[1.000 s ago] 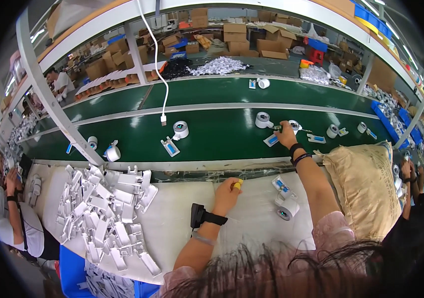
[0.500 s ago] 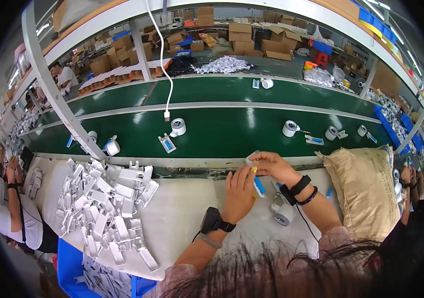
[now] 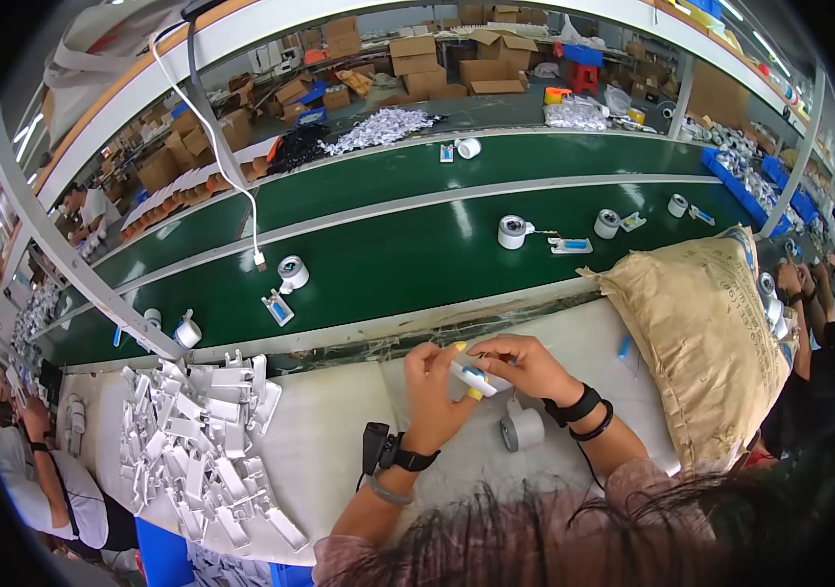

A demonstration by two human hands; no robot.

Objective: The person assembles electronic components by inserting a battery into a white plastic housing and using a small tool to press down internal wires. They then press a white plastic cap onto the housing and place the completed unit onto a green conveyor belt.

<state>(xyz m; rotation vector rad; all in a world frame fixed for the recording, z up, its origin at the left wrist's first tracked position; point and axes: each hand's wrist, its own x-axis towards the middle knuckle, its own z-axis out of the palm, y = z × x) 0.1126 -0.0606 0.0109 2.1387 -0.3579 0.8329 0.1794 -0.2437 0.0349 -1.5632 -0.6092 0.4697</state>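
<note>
My left hand [image 3: 435, 396], with yellow covers on its fingertips, grips a small white plastic housing [image 3: 484, 387] between thumb and fingers. A blue cylindrical piece that looks like a battery [image 3: 474, 374] shows inside the housing. From the other side, my right hand [image 3: 530, 370] pinches at the same housing, thumb and forefinger close to the blue piece; their exact contact is partly hidden. Just below my right hand, a white round unit with a dark round face [image 3: 522, 429] lies on its side on the pale work surface [image 3: 329, 421].
White plastic housings [image 3: 197, 440] lie heaped to my left, above a blue bin [image 3: 165, 553]. A brown sack [image 3: 696, 342] stands at right beside a blue tool [image 3: 624, 346]. Ahead, a green conveyor [image 3: 388, 264] carries several white units. A white cable [image 3: 254, 220] hangs over it.
The view has swung right and tilted. My left hand has turned, bringing the housing from steeply upright to nearly level. My right fingers have come down from above it to the blue piece.
</note>
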